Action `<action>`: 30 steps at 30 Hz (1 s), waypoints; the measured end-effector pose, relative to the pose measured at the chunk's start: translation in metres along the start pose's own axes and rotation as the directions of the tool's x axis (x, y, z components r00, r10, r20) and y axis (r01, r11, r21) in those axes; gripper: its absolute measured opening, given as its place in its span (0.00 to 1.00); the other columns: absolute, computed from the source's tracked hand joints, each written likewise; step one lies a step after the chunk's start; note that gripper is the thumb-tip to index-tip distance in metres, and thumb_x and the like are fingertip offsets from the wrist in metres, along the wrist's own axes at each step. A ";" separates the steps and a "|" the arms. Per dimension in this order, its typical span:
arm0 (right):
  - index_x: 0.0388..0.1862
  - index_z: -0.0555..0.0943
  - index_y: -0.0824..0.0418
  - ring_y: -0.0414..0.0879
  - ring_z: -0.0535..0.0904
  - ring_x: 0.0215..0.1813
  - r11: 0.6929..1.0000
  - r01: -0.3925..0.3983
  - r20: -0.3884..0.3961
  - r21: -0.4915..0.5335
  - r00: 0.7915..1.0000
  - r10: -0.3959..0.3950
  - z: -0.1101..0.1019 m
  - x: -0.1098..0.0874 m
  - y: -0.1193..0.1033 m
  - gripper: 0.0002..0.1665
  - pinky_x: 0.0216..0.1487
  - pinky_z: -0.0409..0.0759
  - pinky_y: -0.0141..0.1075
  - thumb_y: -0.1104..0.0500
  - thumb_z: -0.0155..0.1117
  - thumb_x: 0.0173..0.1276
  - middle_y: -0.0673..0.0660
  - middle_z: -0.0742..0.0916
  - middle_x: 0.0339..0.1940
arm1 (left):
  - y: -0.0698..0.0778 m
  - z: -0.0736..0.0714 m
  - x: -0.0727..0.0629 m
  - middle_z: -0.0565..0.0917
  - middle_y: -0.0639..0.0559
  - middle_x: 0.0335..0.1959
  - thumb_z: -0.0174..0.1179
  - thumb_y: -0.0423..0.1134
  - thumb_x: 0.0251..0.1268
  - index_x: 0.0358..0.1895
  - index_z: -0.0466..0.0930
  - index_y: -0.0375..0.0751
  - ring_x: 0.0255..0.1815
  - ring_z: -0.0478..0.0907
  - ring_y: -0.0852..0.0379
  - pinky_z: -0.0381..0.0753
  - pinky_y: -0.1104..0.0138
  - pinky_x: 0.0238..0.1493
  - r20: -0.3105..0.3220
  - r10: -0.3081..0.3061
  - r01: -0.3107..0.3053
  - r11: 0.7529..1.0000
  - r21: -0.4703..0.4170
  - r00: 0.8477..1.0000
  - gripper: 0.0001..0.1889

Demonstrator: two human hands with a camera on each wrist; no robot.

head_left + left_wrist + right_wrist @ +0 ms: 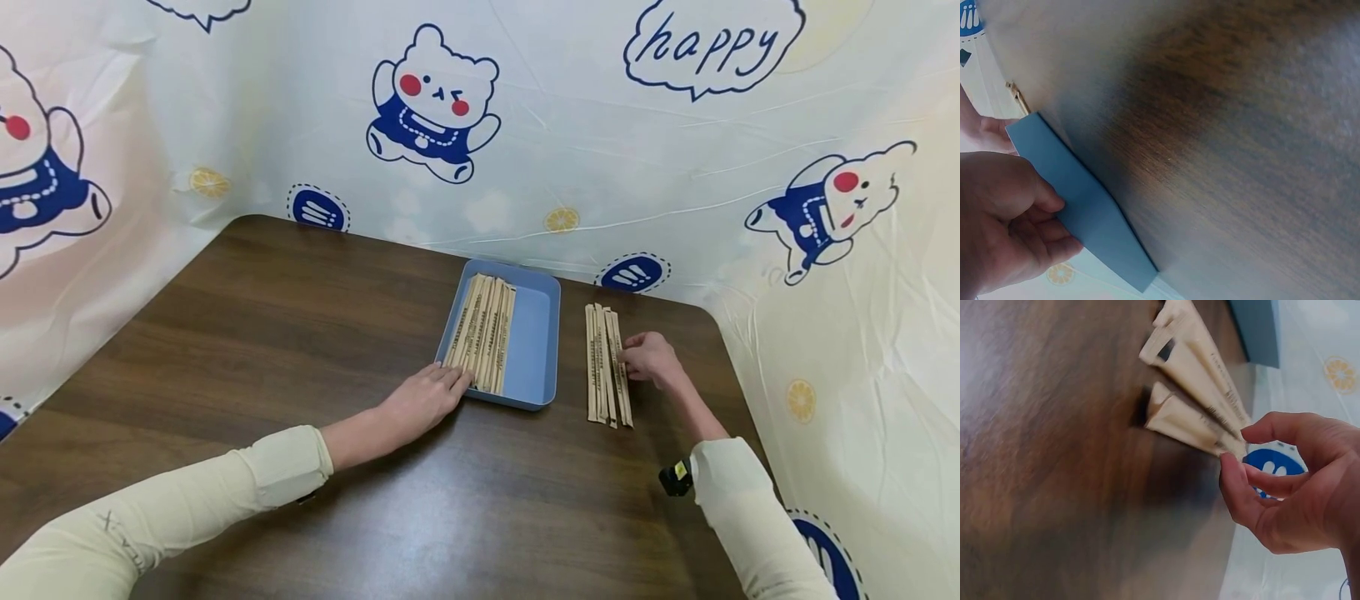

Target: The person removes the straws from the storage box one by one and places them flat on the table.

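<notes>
In the head view, a blue tray [534,333] lies on the table with several paper-wrapped sticks [483,333] side by side along its left half. My left hand [426,400] holds the tray's near left corner; in the left wrist view its fingertips [1054,201] touch the blue wall at the rim. Right of the tray lies a loose group of paper-wrapped sticks [602,367]. At that group's right edge my right hand [649,358] pinches the outermost stick [1185,425] between thumb and finger. What the printed wrappers contain is hidden.
The brown wooden table [300,333] reaches a printed curtain [562,125] at the back and on both sides. A small black device [677,477] sits at the right wrist, by the rolled cuff.
</notes>
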State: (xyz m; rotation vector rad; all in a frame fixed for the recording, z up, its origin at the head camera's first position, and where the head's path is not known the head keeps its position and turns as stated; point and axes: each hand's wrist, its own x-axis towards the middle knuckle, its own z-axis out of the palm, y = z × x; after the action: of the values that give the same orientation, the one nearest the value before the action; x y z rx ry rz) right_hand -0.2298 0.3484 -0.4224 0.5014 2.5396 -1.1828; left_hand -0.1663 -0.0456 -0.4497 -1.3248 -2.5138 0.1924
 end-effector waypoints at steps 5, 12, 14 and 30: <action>0.69 0.65 0.76 0.52 0.82 0.42 0.996 0.013 0.047 0.094 0.999 -0.018 0.003 -0.004 -0.014 0.30 0.48 0.85 0.43 0.65 0.58 0.71 0.67 0.79 0.46 | 0.000 0.001 -0.001 0.81 0.36 0.58 0.64 0.26 0.65 0.63 0.75 0.28 0.57 0.80 0.45 0.80 0.56 0.58 -0.018 -0.002 0.002 1.000 -0.004 1.000 0.22; 0.72 0.63 0.74 0.50 0.82 0.40 0.983 0.047 0.104 0.178 0.992 -0.066 0.016 -0.016 -0.037 0.32 0.50 0.84 0.46 0.68 0.57 0.71 0.66 0.80 0.44 | 0.000 -0.001 -0.002 0.80 0.36 0.59 0.63 0.26 0.66 0.64 0.74 0.28 0.58 0.80 0.45 0.79 0.55 0.59 -0.006 -0.003 0.003 1.000 -0.010 1.000 0.23; 0.72 0.63 0.73 0.52 0.82 0.42 0.982 0.061 0.109 0.179 0.991 -0.081 0.020 -0.019 -0.043 0.32 0.51 0.84 0.46 0.68 0.57 0.71 0.68 0.80 0.46 | 0.000 -0.002 -0.002 0.80 0.35 0.59 0.63 0.26 0.67 0.64 0.74 0.28 0.58 0.79 0.44 0.78 0.55 0.60 0.008 -0.004 0.005 1.000 -0.016 1.000 0.23; 0.73 0.62 0.73 0.66 0.81 0.54 0.949 0.139 0.156 0.284 0.970 -0.188 0.054 -0.033 -0.081 0.34 0.55 0.81 0.51 0.70 0.57 0.69 0.75 0.77 0.57 | 0.000 -0.004 -0.002 0.79 0.35 0.60 0.62 0.26 0.68 0.65 0.72 0.28 0.60 0.78 0.44 0.76 0.55 0.62 0.038 -0.011 0.011 1.000 -0.025 0.999 0.23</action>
State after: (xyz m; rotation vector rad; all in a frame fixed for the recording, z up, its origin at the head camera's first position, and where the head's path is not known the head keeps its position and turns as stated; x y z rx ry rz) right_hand -0.2288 0.2512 -0.3879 0.2298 2.3120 -1.5740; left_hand -0.1643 -0.0471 -0.4464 -1.3288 -2.5625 0.1850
